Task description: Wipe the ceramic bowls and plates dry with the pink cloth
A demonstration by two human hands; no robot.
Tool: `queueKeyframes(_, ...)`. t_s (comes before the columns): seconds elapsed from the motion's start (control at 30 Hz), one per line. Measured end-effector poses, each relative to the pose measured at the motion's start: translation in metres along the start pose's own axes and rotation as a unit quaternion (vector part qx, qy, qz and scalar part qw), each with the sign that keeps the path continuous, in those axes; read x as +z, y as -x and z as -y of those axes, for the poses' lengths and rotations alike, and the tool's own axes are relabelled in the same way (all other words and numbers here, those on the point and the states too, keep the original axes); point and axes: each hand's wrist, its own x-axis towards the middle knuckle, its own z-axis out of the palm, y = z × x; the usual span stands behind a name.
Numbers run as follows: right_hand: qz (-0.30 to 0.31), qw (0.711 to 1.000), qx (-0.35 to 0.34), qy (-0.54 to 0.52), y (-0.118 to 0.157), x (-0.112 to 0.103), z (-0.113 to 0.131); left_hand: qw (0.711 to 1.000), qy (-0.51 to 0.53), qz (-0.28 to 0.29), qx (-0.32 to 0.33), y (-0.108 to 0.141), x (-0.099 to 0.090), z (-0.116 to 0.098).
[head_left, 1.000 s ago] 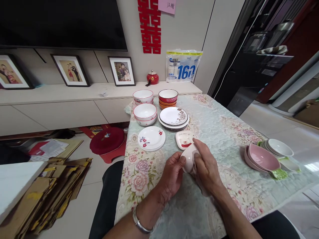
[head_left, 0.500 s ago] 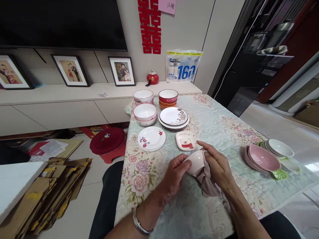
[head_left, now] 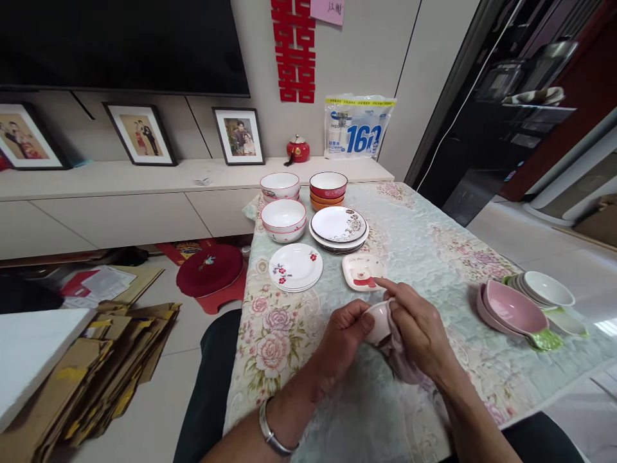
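Low over the near part of the table, my left hand point(head_left: 348, 331) grips the edge of a small white dish point(head_left: 380, 323), thumb on its surface. My right hand point(head_left: 418, 328) is closed on a greyish-pink cloth point(head_left: 403, 360) and presses it to the dish's right side; its index finger points out to the left. Part of the dish is hidden by the cloth and fingers. Just beyond the hands lies a square bear-patterned plate point(head_left: 362, 272). Left of that sits a stack of flowered white plates point(head_left: 295, 265).
Stacked brown-patterned plates point(head_left: 338, 225), white bowls point(head_left: 283, 218) and red and orange bowls point(head_left: 328, 186) stand farther back. Pink bowls point(head_left: 515, 307) and small white bowls point(head_left: 547, 289) are at the right. A red stool point(head_left: 209, 273) and flattened cardboard point(head_left: 96, 373) are left of the table.
My right hand, with the cloth, has shifted slightly left over the dish and now covers more of it. My left hand keeps its hold on the dish. The view has shifted slightly.
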Motion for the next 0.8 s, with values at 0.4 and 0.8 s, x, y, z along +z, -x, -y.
queueKeyframes(0.4, -0.063, 0.998, -0.001, 0.016, 0.001, 0.013, 0.001, 0.999, 0.045, -0.016, 0.004, -0.002, 0.000, 0.003)
queueKeyframes(0.8, -0.048, 0.972, 0.168, -0.155, -0.007, 0.013, -0.027, 0.988, 0.129, -0.081, 0.008, -0.005, 0.005, 0.005)
